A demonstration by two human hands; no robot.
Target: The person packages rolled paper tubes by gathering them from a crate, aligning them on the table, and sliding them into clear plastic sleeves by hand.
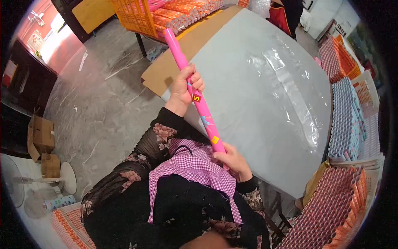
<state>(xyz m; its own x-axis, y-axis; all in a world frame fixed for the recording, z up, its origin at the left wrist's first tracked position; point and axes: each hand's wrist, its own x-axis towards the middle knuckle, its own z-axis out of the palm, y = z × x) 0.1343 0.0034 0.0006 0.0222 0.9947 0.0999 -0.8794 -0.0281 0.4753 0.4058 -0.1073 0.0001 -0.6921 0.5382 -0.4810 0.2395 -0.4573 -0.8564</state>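
A long pink roll of printed wrapping paper [203, 112] slants across the view in front of my body. My left hand [187, 85] is closed around it above its middle, with the fingers wrapped over it. Near the roll's lower end, my right hand [234, 159] grips it with the thumb on top. Small yellow, blue and dark marks show on the pink surface. To the right, a clear plastic sleeve [290, 97] lies crumpled on the grey tabletop [232, 70].
An orange crate [134, 16] full of orange rolls stands behind the table. Stacked red-patterned rolls [327, 203] and blue-patterned rolls [346, 120] line the right side. Cardboard boxes [41, 135] and a white fan [66, 178] are on the left. Another person [290, 16] is partly visible at the back.
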